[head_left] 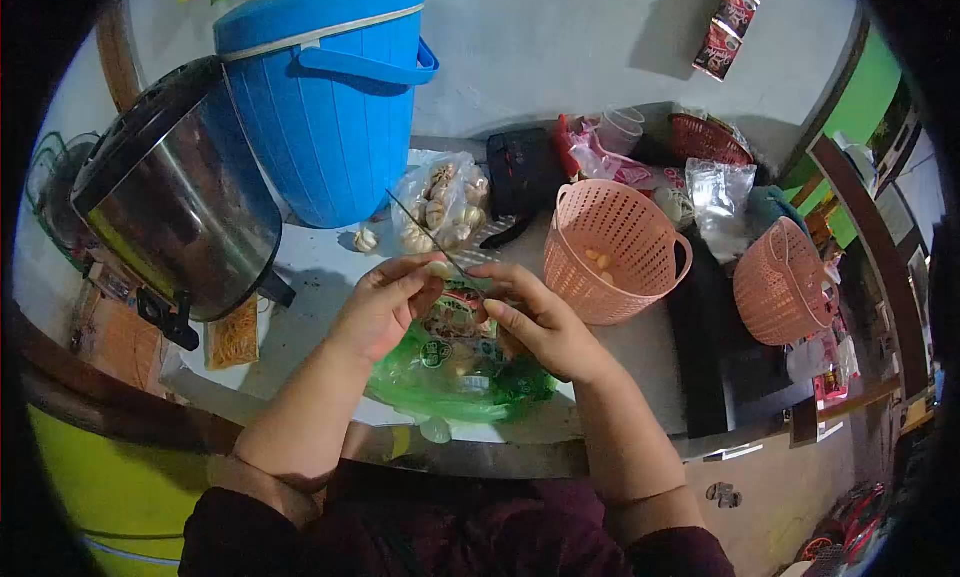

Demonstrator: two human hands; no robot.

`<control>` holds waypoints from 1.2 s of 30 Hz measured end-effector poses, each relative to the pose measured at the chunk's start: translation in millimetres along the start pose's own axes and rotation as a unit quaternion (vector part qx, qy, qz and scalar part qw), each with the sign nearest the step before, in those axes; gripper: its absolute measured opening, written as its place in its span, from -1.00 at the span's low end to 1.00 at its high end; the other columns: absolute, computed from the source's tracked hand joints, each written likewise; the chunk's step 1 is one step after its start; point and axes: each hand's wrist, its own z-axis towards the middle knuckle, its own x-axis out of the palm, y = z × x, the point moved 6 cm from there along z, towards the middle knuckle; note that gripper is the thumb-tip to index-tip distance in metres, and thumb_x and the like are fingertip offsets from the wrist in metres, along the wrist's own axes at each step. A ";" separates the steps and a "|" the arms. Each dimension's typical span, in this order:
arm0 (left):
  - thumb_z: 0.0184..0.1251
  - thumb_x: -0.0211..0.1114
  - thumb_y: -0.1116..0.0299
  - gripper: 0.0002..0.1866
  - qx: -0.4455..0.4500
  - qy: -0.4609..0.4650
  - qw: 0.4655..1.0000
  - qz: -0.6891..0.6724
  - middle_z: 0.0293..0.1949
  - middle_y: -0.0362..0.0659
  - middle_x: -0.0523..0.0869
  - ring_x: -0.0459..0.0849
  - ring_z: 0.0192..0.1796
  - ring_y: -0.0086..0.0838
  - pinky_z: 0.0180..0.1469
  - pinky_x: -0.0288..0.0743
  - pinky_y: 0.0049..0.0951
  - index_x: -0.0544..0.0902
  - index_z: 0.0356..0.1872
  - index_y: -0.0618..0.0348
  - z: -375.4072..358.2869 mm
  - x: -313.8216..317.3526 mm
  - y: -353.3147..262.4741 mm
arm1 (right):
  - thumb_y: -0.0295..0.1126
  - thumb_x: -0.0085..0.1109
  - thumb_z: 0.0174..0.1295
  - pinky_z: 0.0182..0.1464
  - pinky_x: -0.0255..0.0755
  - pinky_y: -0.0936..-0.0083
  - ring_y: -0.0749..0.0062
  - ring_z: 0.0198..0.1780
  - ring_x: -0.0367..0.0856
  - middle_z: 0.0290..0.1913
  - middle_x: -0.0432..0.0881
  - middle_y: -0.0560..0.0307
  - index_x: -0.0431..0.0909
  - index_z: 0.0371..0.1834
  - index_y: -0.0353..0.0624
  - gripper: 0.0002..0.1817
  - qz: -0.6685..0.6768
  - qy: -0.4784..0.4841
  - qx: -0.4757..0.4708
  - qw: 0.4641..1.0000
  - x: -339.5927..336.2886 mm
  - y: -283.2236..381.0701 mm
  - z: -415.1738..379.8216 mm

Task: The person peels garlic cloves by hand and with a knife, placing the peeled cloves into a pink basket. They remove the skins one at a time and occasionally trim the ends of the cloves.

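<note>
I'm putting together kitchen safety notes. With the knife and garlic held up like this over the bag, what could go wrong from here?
1. The knife blade runs right between both hands; a slip could nick the left hand or right hand, whose fingers sit close to the edge.
2. The work is held in the air above the green bag, near the counter edge; a dropped clove could miss the bag and the basket.

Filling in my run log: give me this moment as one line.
left hand: holds garlic clove | right hand: holds knife at clove | below: green bag | right: pink basket with peeled cloves
</note>
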 end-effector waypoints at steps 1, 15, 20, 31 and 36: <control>0.36 0.27 0.48 -0.76 -0.001 -0.002 1.000 -0.003 0.02 -0.15 0.72 0.67 0.06 -0.45 0.18 0.53 -0.46 0.67 0.02 0.21 -0.1 -1.6 0.6 | -0.30 -0.01 0.49 -0.42 0.33 0.67 0.69 -0.48 0.38 -0.31 0.51 0.27 0.28 0.45 -0.12 -0.51 -0.010 0.010 0.000 1.000 0.0 -0.6 0.5; 0.38 0.22 0.51 -0.73 0.006 -0.015 0.998 0.056 0.06 -0.09 0.69 0.68 0.02 -0.42 0.07 0.57 -0.40 0.65 0.07 0.26 -3.0 1.5 1.4 | -0.33 0.08 0.42 -0.34 0.40 0.57 0.56 -0.39 0.47 -0.15 0.64 0.09 0.33 0.42 -0.15 -0.49 -0.105 0.027 -0.058 0.992 9.0 10.1 0.8; 0.38 0.20 0.54 -0.75 0.005 0.005 0.998 0.069 0.12 -0.06 0.65 0.67 0.03 -0.39 0.05 0.58 -0.38 0.65 0.04 0.27 -2.2 -0.9 2.2 | -0.34 0.07 0.43 -0.21 0.43 0.53 0.48 -0.29 0.51 -0.15 0.62 0.02 0.35 0.40 -0.17 -0.52 -0.197 0.012 -0.123 0.973 8.5 15.6 0.3; 0.40 0.21 0.52 -0.75 0.004 0.047 0.998 0.041 0.04 -0.12 0.71 0.66 0.10 -0.42 0.13 0.58 -0.35 0.66 0.06 0.18 -3.4 13.4 -0.9 | -0.37 -0.03 0.48 -0.39 0.33 0.65 0.63 -0.39 0.41 -0.22 0.49 0.23 0.34 0.39 -0.25 -0.55 0.191 0.018 0.059 0.980 7.0 -7.3 -0.1; 0.40 0.20 0.54 -0.72 0.025 0.055 0.997 0.046 0.04 -0.15 0.71 0.66 0.08 -0.43 0.16 0.54 -0.37 0.65 0.09 0.17 -2.0 14.6 -1.6 | -0.38 -0.02 0.47 -0.40 0.33 0.64 0.57 -0.38 0.45 -0.15 0.55 0.16 0.34 0.37 -0.29 -0.55 0.230 0.009 0.053 0.972 4.2 -8.9 0.1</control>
